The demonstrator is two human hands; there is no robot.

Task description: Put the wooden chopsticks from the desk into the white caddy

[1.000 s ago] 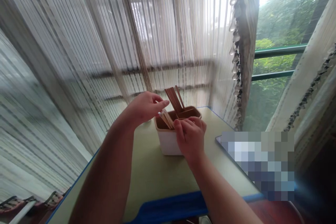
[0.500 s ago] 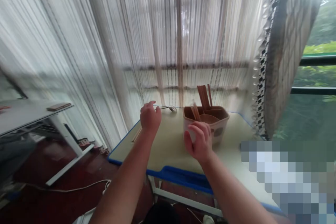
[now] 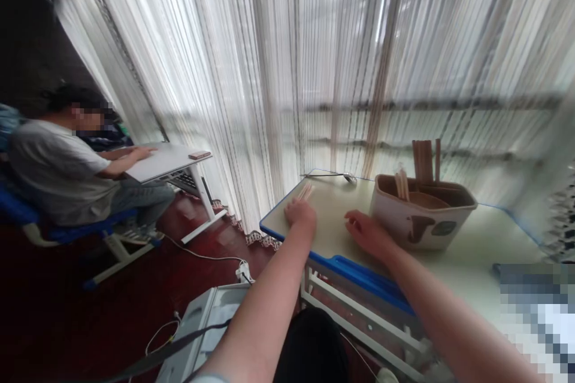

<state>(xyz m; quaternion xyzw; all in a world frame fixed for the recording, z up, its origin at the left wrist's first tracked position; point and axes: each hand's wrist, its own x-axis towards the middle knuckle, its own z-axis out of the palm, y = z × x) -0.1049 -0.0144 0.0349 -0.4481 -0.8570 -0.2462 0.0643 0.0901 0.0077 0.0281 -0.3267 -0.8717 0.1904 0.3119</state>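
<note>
My left hand (image 3: 302, 216) is low over the left part of the table, fingers curled around light wooden chopsticks (image 3: 306, 192). Their far ends stick out past the fingers; the rest is hidden under the hand. My right hand (image 3: 368, 234) hovers left of a white-and-brown utensil holder (image 3: 399, 224), its fingers loosely bent and apart with nothing in them. Inside the holder stand dark brown chopsticks (image 3: 423, 161) and a lighter bundle (image 3: 402, 184) with a clear wrap at the top. A metal ladle (image 3: 349, 178) lies along the table's back edge.
The cream table (image 3: 335, 239) has a blue rim. A curtain (image 3: 278, 72) hangs behind it. A pixelated object (image 3: 539, 305) lies at right. On the left a person (image 3: 58, 161) sits at another desk (image 3: 168, 158). A white cord (image 3: 206, 256) runs across the floor.
The view has swung left, bringing the seated person into sight. My left hand has come down onto the chopsticks. My right hand has moved from in front of the holder to its left side.
</note>
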